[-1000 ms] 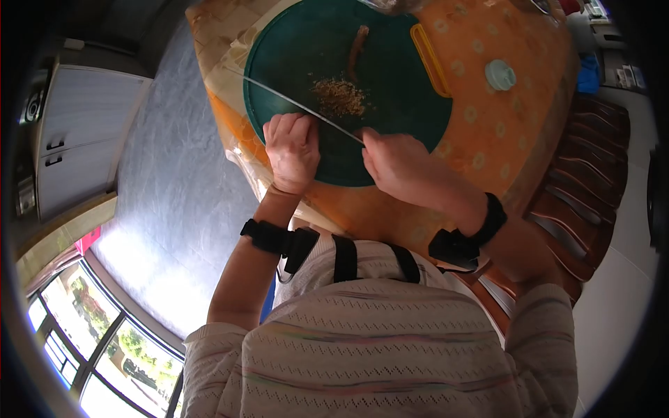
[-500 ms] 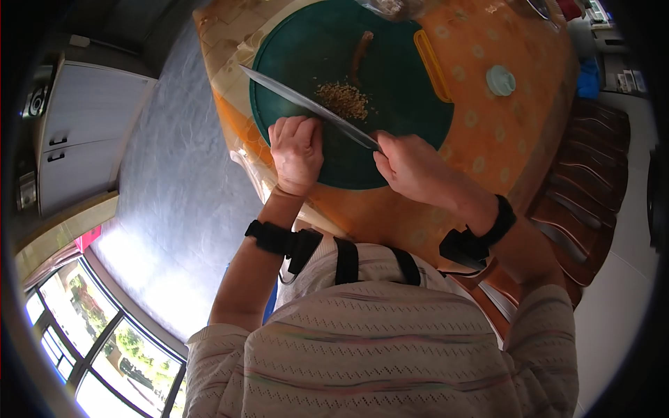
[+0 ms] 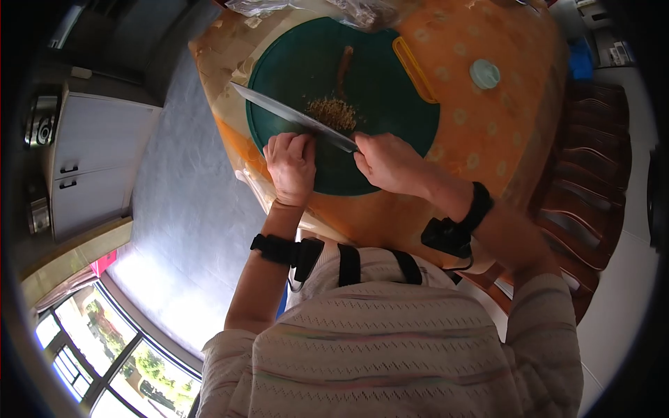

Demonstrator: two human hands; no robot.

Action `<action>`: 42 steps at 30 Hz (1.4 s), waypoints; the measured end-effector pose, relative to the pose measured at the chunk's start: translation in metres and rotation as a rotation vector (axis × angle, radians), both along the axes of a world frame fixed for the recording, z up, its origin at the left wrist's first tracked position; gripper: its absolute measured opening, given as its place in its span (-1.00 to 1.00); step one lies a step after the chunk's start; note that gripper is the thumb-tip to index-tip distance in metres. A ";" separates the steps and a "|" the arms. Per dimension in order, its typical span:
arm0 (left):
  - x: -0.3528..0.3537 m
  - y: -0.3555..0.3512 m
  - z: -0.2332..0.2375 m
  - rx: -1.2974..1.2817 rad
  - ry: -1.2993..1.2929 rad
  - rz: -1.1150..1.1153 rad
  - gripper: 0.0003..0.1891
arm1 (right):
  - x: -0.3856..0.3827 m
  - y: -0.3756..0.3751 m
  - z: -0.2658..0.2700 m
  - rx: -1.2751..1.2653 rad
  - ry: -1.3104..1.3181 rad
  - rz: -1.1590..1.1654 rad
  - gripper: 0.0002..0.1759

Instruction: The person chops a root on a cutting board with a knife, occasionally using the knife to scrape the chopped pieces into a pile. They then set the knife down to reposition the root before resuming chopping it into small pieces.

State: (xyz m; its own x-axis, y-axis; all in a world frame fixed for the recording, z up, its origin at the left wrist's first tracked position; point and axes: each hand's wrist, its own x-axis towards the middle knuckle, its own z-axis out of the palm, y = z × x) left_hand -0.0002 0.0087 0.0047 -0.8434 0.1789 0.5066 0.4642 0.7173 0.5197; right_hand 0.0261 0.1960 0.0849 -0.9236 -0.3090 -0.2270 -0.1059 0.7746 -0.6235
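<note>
Your right hand [image 3: 390, 162] grips the knife [image 3: 287, 111], blade slanting leftward past your curled left hand [image 3: 289, 168]; its hold is indeterminable.

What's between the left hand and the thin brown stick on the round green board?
Going from the left hand to the brown stick, the head view shows the long grey metal knife blade, then a loose heap of small tan bits.

pale striped top [image 3: 390, 348] (black wristbands [image 3: 273, 249])
</note>
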 end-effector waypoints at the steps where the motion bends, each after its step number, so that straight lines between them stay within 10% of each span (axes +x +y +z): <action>1: 0.001 0.000 0.000 0.023 -0.008 0.000 -0.89 | 0.000 0.000 -0.001 -0.003 -0.001 0.005 -0.86; 42: 0.002 0.000 -0.002 0.077 -0.009 -0.032 -0.88 | 0.001 -0.007 0.000 0.004 0.007 0.022 -0.89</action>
State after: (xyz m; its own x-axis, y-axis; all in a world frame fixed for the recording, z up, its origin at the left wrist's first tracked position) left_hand 0.0013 0.0085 0.0026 -0.8424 0.1666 0.5125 0.4815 0.6598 0.5769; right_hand 0.0267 0.1891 0.0848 -0.9181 -0.3280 -0.2224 -0.1268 0.7747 -0.6194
